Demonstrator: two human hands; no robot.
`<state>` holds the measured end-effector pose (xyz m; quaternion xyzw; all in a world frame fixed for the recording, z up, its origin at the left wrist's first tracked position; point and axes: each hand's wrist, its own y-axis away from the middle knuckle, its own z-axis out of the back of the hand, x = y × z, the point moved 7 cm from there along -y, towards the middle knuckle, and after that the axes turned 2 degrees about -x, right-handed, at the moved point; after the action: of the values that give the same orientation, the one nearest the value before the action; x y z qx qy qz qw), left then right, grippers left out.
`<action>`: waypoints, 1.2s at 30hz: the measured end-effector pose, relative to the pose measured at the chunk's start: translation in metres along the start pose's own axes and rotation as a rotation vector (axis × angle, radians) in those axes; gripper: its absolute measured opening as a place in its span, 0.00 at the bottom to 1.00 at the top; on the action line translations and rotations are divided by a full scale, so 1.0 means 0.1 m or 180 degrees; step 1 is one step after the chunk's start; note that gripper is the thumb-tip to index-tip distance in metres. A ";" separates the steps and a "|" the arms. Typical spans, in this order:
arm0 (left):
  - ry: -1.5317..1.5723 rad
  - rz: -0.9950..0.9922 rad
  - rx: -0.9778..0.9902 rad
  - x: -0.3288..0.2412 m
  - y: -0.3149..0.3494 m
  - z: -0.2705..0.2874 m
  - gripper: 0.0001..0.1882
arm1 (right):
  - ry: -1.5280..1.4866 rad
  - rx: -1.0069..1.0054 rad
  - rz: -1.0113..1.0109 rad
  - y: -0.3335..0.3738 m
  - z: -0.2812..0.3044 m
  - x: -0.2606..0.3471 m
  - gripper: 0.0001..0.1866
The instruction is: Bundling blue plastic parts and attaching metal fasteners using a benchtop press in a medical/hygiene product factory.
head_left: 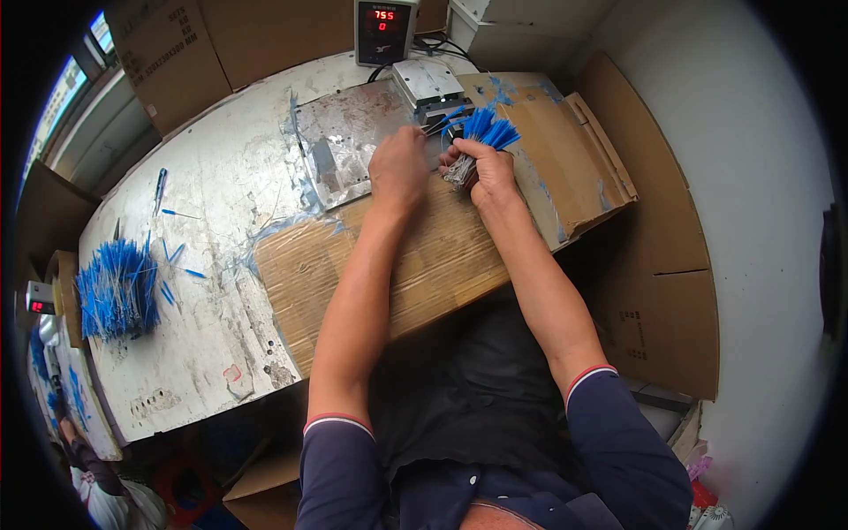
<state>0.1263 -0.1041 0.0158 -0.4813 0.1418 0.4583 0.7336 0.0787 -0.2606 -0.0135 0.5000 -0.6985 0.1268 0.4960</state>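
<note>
My right hand (486, 170) is wrapped round a thick bundle of thin wire pieces with blue ends (488, 130). The blue ends fan out above the fingers, and pale wire hangs below them. My left hand (399, 170) is a little to its left, over the edge of a metal plate (340, 132), its fingers drawn together and smeared by motion. Thin dark and blue streaks show by its fingertips, too blurred to tell what they are. Just beyond both hands stands a small metal machine (427, 88).
A counter with a red display (383, 34) stands behind the machine. Flat cardboard (380, 274) covers the near table edge, with a cardboard box (574, 159) at right. Left on the white table lie a blue-ended wire pile (117, 287), loose pieces and a pen (160, 191). Another person (97, 486) works lower left.
</note>
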 end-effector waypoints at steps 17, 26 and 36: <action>-0.0314 -0.0366 0.0164 0.02 -0.01 -0.12 0.06 | -0.0322 -0.0380 0.0558 0.07 0.26 0.00 0.06; 0.0572 -0.0023 0.0431 0.11 0.01 -0.07 0.07 | -0.0466 0.0021 0.0525 -0.11 0.24 0.07 0.09; 0.0922 -0.0067 0.0995 0.10 0.02 -0.13 0.08 | -0.0324 0.0461 0.0097 -0.24 0.26 0.07 0.04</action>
<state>0.1332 -0.1090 0.0020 -0.4239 0.3101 0.3491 0.7761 0.0837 -0.2932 -0.0280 0.5297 -0.7193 0.1589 0.4204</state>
